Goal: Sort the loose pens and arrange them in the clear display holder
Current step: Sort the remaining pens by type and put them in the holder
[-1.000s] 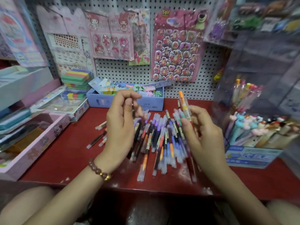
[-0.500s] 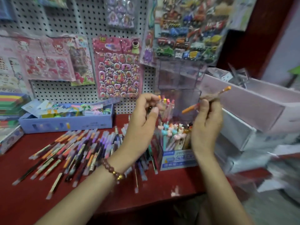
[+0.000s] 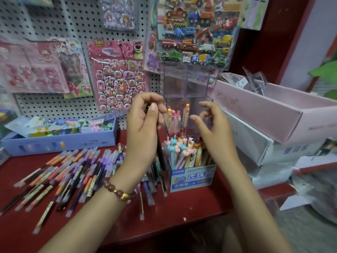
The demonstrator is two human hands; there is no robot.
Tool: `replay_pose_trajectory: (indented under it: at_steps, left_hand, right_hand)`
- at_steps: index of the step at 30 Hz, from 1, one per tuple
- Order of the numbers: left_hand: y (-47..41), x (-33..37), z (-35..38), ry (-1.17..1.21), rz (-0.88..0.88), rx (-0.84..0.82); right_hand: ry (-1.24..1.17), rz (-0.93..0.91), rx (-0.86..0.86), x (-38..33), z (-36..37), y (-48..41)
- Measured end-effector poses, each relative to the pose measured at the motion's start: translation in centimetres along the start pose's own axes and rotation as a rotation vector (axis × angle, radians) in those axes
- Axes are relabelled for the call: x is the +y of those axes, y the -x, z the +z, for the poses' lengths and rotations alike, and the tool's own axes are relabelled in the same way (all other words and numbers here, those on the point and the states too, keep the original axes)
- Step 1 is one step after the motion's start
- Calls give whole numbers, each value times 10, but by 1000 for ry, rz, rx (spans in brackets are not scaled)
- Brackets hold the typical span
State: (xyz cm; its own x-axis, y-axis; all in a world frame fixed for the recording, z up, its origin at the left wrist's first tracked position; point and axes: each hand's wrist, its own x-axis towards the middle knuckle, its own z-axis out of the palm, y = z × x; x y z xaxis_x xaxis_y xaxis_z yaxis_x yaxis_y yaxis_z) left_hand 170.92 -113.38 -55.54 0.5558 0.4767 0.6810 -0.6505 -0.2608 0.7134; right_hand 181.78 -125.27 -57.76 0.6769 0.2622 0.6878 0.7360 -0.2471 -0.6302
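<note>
Your left hand (image 3: 144,130) is raised in front of the clear display holder (image 3: 182,83), thumb and fingers pinched on the top of a dark pen (image 3: 160,154) that hangs nearly upright, its lower end just left of the printed cardboard box (image 3: 193,178). Your right hand (image 3: 214,136) hovers on the other side of the holder's lower tier, its fingers (image 3: 206,106) loosely curled, spread apart and gripping nothing. Inside that lower tier an orange-capped pen (image 3: 186,114) stands upright beside a few pink and yellow-capped pens (image 3: 173,119); the upper compartments look bare. The cardboard box sits directly in front of the holder, packed with character-topped pens (image 3: 182,148). The loose pens (image 3: 73,172) lie spread over the red table (image 3: 191,203) to your left, many overlapping, reaching under your left forearm. Behind them a blue box (image 3: 60,142) rests against the pegboard (image 3: 54,19).
</note>
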Motion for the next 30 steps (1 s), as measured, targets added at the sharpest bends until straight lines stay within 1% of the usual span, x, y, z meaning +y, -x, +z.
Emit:
replay_pose_trajectory:
  at_steps: [2,3,4,7,8,9,11,12,13,16,18,20,22,25,27,30]
  left_hand:
    - [1,6,9,34,44,23]
    - [1,10,16,45,73,19]
    - [2,13,23,51,106,-1]
    - [3,21,45,87,174,-93]
    - [4,22,51,98,182,-119]
    - [4,22,55,99,189,-147]
    - [7,19,58,54,208,-224]
    - [10,16,56,-8,231,-266]
    - [13,10,53,-122,278,-296]
    - [23,-11,34,-683,511,-321]
    - [30,-24,24,-950,597,-392]
    - [37,-35,20,-1116,605,-498]
    - [41,-41,17,-1197,568,-551]
    - [41,-42,15,-1229,506,-575]
    - [38,-42,15,-1235,503,-596]
    - [33,-39,15,-1246,515,-616]
  right_hand:
    - [-138,-64,125,-3,-9,6]
    - [-210,-85,136,-7,-14,11]
    - [-280,-95,87,-10,-19,16]
    - [-414,-106,-249,-21,-26,31]
    - [-430,-83,-315,-20,-27,35]
    - [-414,-62,-343,-17,-27,37]
    - [-335,-42,-320,-8,-29,40]
    - [-299,-21,-286,-3,-33,40]
    - [-266,6,-240,2,-38,39]
    - [-95,12,-132,22,-52,36]
    - [29,2,-146,27,-54,37]
    - [182,-37,-180,27,-52,39]
    - [248,-52,-204,23,-51,41]
    - [258,-38,-183,22,-51,43]
    - [304,-52,-147,20,-49,44]
    - [292,-47,-116,15,-48,45]
